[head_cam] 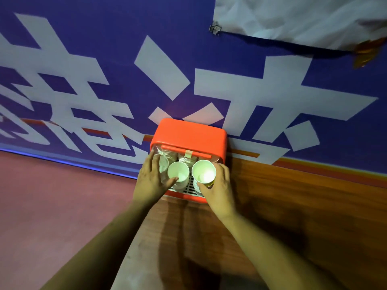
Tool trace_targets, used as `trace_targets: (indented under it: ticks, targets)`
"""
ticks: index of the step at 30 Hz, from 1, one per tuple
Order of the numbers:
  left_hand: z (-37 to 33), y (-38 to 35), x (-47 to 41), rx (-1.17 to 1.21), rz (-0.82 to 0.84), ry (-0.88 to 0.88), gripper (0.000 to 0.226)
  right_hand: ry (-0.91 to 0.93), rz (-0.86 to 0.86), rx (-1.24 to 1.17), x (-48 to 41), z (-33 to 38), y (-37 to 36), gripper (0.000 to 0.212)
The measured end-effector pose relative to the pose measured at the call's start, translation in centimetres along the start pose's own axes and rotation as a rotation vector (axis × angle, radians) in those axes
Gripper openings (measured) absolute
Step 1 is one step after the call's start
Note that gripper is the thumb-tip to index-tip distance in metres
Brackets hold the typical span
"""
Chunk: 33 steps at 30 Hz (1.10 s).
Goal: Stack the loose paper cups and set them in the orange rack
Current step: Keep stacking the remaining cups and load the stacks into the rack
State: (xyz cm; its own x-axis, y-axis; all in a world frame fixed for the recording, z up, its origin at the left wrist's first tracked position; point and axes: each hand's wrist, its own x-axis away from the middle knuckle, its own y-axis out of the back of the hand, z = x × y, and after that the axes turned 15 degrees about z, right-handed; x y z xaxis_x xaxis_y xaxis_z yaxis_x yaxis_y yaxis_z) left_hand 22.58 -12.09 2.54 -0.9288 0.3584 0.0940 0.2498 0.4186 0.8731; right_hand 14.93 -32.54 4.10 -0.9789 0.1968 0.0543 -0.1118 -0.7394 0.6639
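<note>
Reach forward to the orange rack [188, 137] on the wooden table [293, 206] | our left hand [149, 178] lies flat, fingers straight and together over the left cup [164, 165], thumb touching the middle cup [178, 172] | our right hand [218, 186] curls fingers and thumb round the right cup [203, 171], upright in the rack's front.

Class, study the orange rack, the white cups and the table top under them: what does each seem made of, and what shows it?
Orange rack: likely moulded plastic, smooth, slightly glossy, rounded corners. Cups: probably paper, thin walls, matt white inside, thin rims. Table top: wood or wood-look laminate, brown with grain lines; I cannot tell which.
</note>
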Motion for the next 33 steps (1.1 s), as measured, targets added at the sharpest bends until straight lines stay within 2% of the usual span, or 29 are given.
trace_targets:
  ticks: [3,6,10,13,19,23,29,33]
  targets:
    - [0.1,-0.3,0.1,0.074,-0.032,0.016,0.098,-0.098,-0.042,0.096,-0.2,-0.1,-1.2,0.072]
    - [0.7,-0.8,0.2,0.050,-0.039,0.002,0.100,-0.196,0.011,0.126,-0.3,-0.8,-1.7,0.078]
    - [1.2,-1.1,0.6,-0.039,-0.098,-0.075,0.083,-0.222,0.065,0.065,-0.4,-1.6,-1.9,0.089]
    - [1.0,-0.8,0.3,-0.182,-0.103,-0.189,0.074,-0.219,0.051,0.018,-0.9,-1.7,-2.0,0.088]
    - [0.4,-0.2,-1.2,-0.308,0.025,-0.296,0.079,-0.207,0.073,-0.030,-1.2,-1.8,-1.8,0.081]
    - [0.3,-0.4,-1.8,-0.367,0.113,-0.303,0.087,-0.210,0.070,-0.057,-1.0,-2.1,-2.0,0.080]
    - [0.4,-1.2,-2.4,-0.416,0.182,-0.268,0.087,-0.255,0.103,-0.095,-1.6,-1.9,-2.5,0.094]
    - [0.3,-1.5,-2.7,-0.400,0.195,-0.240,0.086,-0.289,0.098,-0.116,-2.1,-2.1,-3.0,0.087]
